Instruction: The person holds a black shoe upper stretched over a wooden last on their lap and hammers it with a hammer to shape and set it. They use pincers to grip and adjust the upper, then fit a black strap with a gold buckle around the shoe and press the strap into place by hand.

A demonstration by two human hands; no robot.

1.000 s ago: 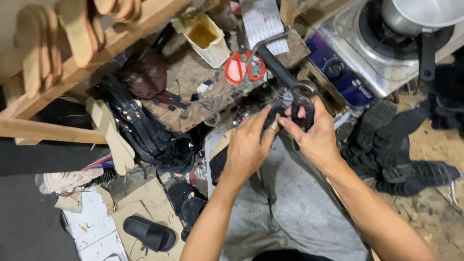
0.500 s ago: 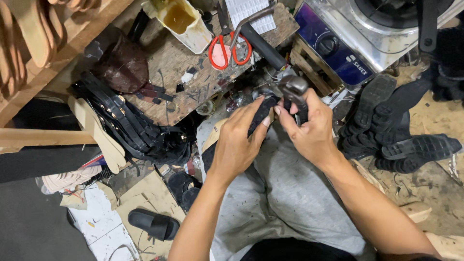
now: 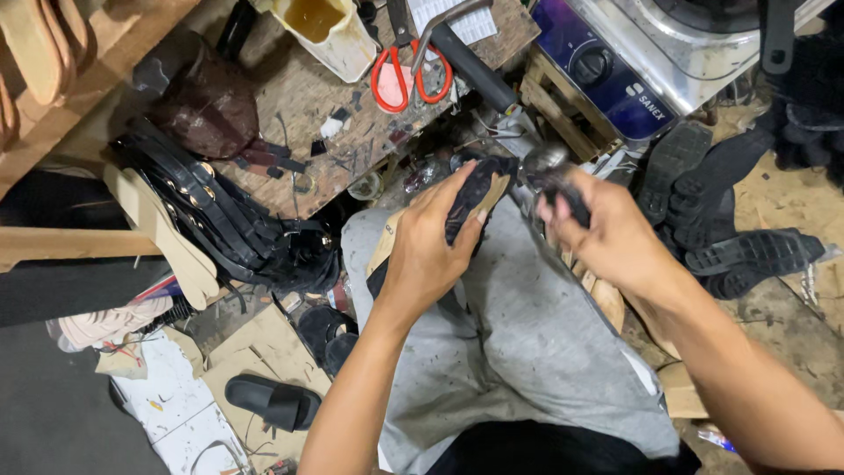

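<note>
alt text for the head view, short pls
Seen from above, a seated person's left hand grips a black shoe part over their grey-trousered lap, while the right hand holds a dark tool with a rounded metal head against it. A cluttered wooden workbench with red-handled scissors lies ahead, black soles piled to the right.

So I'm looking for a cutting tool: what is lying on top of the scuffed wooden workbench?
On the scuffed wooden workbench lie red-handled scissors, a cream plastic jug of yellowish liquid, a dark brown leather piece and small scraps. What lies under these is covered.
</note>
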